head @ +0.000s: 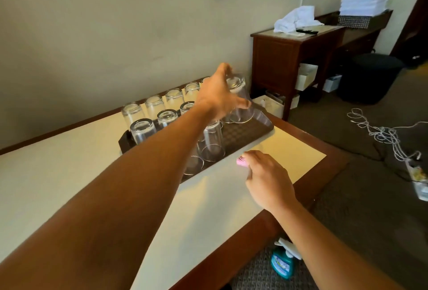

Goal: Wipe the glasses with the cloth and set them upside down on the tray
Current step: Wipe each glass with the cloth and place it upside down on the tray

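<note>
Table [69, 173] bearing the tray [245, 132], set just below the left hand [217, 99], whose fingers curl round an inverted glass [239, 102], mouth down for draining. Right hand [266, 178]: fingers pinch a pink cloth [240, 162], kept ready.

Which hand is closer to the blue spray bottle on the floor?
The right hand. It rests on the table above the spray bottle, pinching a pink cloth. The left hand is farther off, holding a glass over the tray.
</note>
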A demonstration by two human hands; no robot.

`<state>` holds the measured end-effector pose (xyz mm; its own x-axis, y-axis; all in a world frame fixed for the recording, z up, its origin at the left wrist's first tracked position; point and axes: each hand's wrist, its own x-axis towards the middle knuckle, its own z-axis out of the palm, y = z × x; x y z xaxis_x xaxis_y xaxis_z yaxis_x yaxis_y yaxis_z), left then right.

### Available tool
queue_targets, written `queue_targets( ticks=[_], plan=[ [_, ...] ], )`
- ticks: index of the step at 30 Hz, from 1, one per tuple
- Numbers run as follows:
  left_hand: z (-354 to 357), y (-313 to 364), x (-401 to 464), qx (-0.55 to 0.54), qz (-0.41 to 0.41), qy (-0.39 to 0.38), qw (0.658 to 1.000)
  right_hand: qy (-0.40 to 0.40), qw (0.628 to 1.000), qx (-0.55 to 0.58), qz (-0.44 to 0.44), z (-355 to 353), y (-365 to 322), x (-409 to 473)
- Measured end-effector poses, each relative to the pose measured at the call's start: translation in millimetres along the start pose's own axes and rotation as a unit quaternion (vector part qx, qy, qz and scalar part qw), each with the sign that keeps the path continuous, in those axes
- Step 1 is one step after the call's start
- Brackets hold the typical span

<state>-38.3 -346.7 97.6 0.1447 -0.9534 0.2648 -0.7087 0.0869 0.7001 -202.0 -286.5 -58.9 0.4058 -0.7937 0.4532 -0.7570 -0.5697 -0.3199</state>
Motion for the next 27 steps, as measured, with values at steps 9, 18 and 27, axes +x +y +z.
queue_targets(
  ticks=[9, 18, 27],
  plan=[
    [23, -21, 16, 0.304, -0.002, -0.146, 0.941, 0.016, 1.000, -0.004, -0.005, 7, 5, -1],
    [29, -31, 23, 0.278, -0.019, -0.211, 0.937, 0.029, 0.999, 0.006, -0.012, 8, 7, -1],
    [26, -40, 19, 0.210, -0.035, -0.195, 0.957, 0.018, 1.000, 0.012, -0.006, 7, 6, 0]
  ],
)
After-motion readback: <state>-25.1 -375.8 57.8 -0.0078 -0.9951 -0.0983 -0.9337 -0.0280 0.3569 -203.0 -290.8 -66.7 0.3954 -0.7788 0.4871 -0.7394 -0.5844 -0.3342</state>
